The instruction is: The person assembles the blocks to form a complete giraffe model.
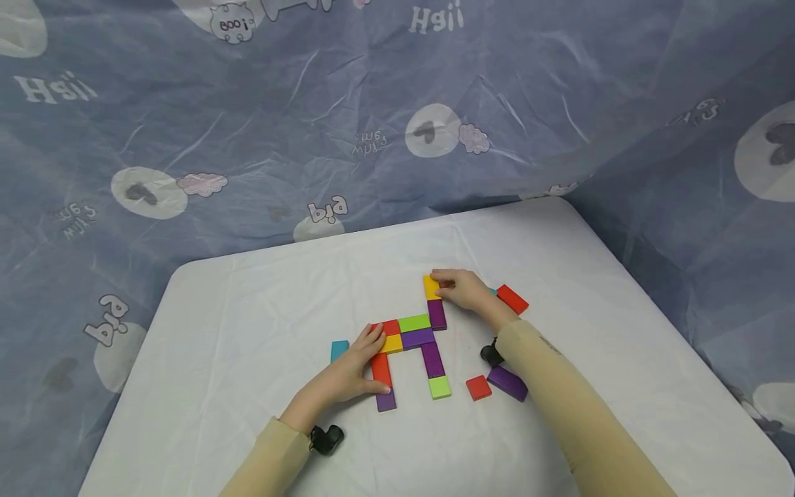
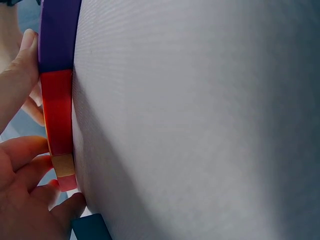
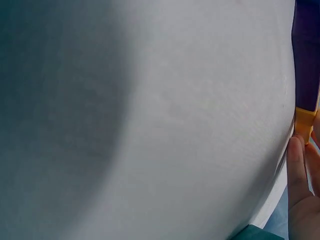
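Flat coloured blocks lie joined in a figure on the white table. My right hand (image 1: 462, 288) pinches the yellow block (image 1: 431, 287) at the figure's far tip, which meets a purple block (image 1: 437, 315). Spread over the figure's left end is my left hand (image 1: 348, 369). Its fingers touch the red block (image 1: 390, 327) and a second yellow block (image 1: 393, 344), while the thumb rests by a long red block (image 2: 58, 112) and the purple block (image 2: 59, 35) below it. A green block (image 1: 414, 323) and another purple block (image 1: 417, 337) form the middle; a purple-and-green leg (image 1: 433, 360) extends nearer me.
A teal block (image 1: 339, 350) lies left of the figure. To the right are a loose red block (image 1: 512, 299), a partly covered teal piece (image 1: 493, 291), a small red square (image 1: 478, 388) and a purple block (image 1: 506, 384) beside the right sleeve. Printed blue cloth (image 1: 373, 103) hangs behind the table.
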Tool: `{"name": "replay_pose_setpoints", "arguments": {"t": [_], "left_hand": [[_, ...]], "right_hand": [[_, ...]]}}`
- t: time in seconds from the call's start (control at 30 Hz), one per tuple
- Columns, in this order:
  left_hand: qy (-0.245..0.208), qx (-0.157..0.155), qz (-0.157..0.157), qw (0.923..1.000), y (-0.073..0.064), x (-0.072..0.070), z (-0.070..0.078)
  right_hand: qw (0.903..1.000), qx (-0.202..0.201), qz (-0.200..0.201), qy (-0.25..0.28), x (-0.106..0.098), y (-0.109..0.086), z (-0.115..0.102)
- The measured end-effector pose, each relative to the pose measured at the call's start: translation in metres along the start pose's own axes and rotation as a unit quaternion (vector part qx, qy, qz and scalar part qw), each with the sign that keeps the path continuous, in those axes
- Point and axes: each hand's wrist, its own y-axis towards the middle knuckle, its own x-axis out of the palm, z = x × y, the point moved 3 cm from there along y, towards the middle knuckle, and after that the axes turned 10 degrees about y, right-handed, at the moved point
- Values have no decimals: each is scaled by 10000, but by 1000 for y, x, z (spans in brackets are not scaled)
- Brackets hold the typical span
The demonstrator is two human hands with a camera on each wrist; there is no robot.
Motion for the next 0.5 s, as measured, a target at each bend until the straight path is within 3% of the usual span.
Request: {"name": "replay_pose_setpoints", "arguments": {"t": [0.27, 0.5], "left_hand": [[-4, -7, 12, 10000, -1, -2, 0], [6, -7, 4, 10000, -2, -2, -1]], "right_hand": [[9998, -44, -16, 183, 0, -2, 2], [9973, -103, -702, 202, 0, -9, 2]]}}
